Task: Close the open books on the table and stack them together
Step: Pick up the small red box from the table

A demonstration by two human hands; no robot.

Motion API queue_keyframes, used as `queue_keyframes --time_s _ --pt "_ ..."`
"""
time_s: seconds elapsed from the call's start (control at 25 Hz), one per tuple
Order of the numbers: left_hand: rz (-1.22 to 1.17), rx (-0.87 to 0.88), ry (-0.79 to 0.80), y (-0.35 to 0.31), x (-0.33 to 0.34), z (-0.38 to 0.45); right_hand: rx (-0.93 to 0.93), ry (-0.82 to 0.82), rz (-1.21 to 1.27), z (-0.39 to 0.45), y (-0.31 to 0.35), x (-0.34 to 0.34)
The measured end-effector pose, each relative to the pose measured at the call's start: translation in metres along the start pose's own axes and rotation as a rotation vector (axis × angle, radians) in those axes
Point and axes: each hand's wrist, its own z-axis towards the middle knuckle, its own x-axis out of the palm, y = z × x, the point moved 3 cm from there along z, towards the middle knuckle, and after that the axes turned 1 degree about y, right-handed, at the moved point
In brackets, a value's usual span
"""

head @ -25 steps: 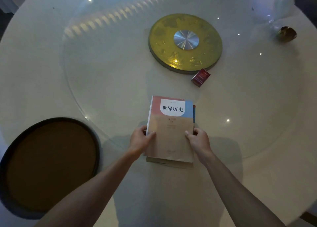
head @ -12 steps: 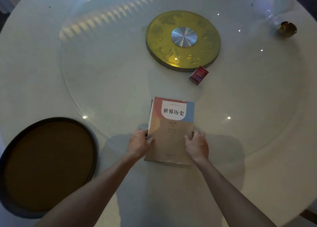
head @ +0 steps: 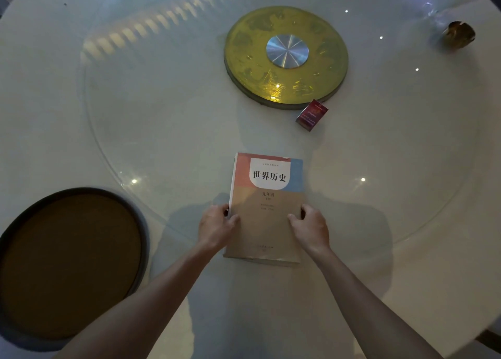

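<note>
On book cover (head: pixel 267 209): "世界历史", "九年级".

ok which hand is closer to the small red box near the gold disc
Right. The right hand grips the book stack's right edge, below the red box. The left hand is on the left edge, farther away.

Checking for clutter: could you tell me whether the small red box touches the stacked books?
Apart: the head view shows bare table between the small red box and the stacked books.
</note>
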Motion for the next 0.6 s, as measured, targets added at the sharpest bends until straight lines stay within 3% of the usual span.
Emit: queue_keyframes --time_s 0.2,0.4,0.6 --pt "0.009 0.009 0.034 -0.005 -0.008 0.003 -0.013 0.073 0.016 0.002 0.001 -0.01" --pt "-0.015 0.203 -0.159 -0.084 -0.031 0.035 0.03 -0.011 0.065 0.049 0.026 -0.053" --pt "-0.19 0.281 0.029 -0.186 -0.022 0.097 -0.092 -0.058 0.06 0.129 0.066 -0.105"
